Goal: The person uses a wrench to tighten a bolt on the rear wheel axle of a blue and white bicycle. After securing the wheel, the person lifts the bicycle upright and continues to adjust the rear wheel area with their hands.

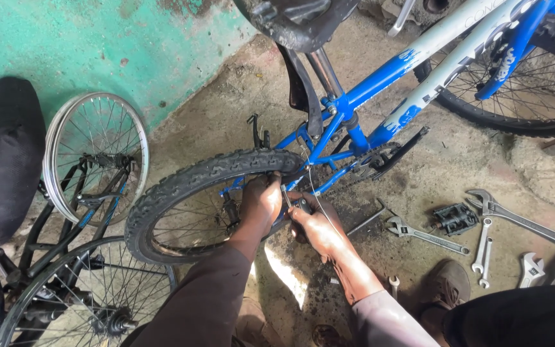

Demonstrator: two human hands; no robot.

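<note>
A blue and white bicycle (393, 67) stands on a dirt floor, its knobbly rear tyre (181, 186) nearest me. My left hand (261, 199) is closed on the rear frame beside the wheel, near the axle. My right hand (313, 225) grips a small dark-handled tool (302, 205) pressed against the same spot, with a thin cable (313, 189) running up past it. Both hands touch at the wheel hub, which they hide. The black saddle (297, 22) hangs above.
Several wrenches (425, 234) and a black pedal (455, 218) lie on the ground at right. Another bicycle's bare rims (94, 154) and a black saddle (4, 160) sit at left beside a green wall (97, 45). My shoe (448, 283) rests below the tools.
</note>
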